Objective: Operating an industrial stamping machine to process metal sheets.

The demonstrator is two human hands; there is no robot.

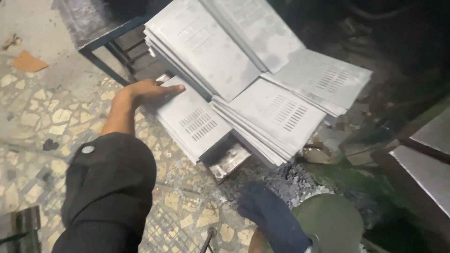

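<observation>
My left hand [149,91] reaches out flat, palm down, fingers together, resting on the top corner of a low stack of grey slotted metal sheets [193,120]. Its dark sleeve [108,187] fills the lower left. More stacks of similar perforated sheets lie fanned out beside it: a tall stack [206,44] behind and another stack [274,115] to the right. My right hand wears a dark blue glove [272,218] at the bottom edge, lying against a round green metal part [328,222]; I cannot tell whether it holds anything.
A blue metal frame [112,42] stands at the back left over a mosaic stone floor [51,117]. A shiny metal block [229,159] props up the sheets. Grey metal chips [286,180] litter the floor. Another grey sheet [429,164] lies on the right beside green machinery.
</observation>
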